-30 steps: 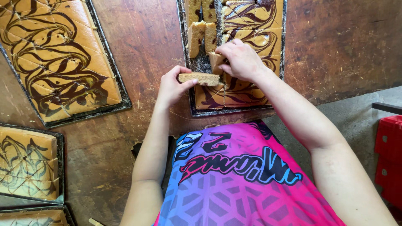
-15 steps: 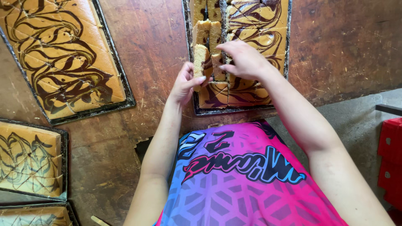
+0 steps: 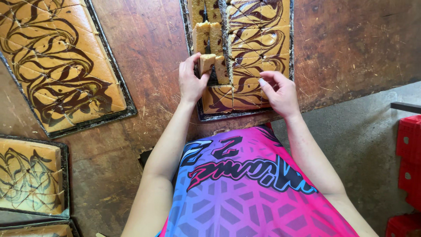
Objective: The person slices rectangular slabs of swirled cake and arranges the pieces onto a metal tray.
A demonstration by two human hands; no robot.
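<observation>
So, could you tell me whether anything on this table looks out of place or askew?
In the tray being worked on, a few cake slices stand on edge along its left side, showing pale crumb, unlike the flat marbled rows beside them. The left hand holds one such slice. The other cakes lie neatly; nothing is spilled.

Cake slice stood on edge in my tray

My left hand [image 3: 191,81] pinches a tan slice [image 3: 206,63], turned up so its plain crumb side shows, at the tray's [image 3: 189,52] left column beside other upended slices; my right hand [image 3: 279,93] rests on the swirled cut cake [image 3: 258,48].
</observation>
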